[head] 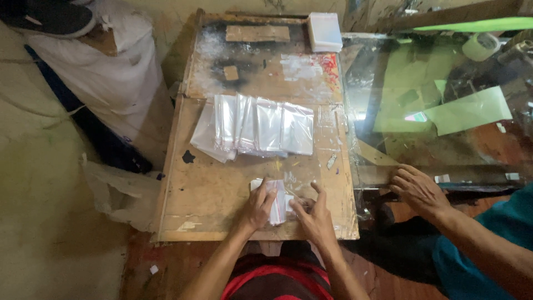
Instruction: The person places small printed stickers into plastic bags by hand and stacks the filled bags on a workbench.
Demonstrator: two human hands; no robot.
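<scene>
Pinching clear bags (276, 201), both hands (left (259, 206), right (312, 217))

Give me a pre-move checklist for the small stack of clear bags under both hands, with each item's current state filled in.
1. Left hand on the small stack of clear bags: ok, fingers lie over its left side.
2. Right hand on the stack: ok, fingertips touch its right edge.
3. Stack fully on the wooden board: ok, it sits near the front edge, not overhanging.
4. Fanned row of clear bags apart from the stack: ok, bare board lies between them.
5. Other person's hand out of the way: ok, it rests by the glass sheet, off the board.
6. Bags in the stack aligned: cannot tell, hands cover most of it.
</scene>
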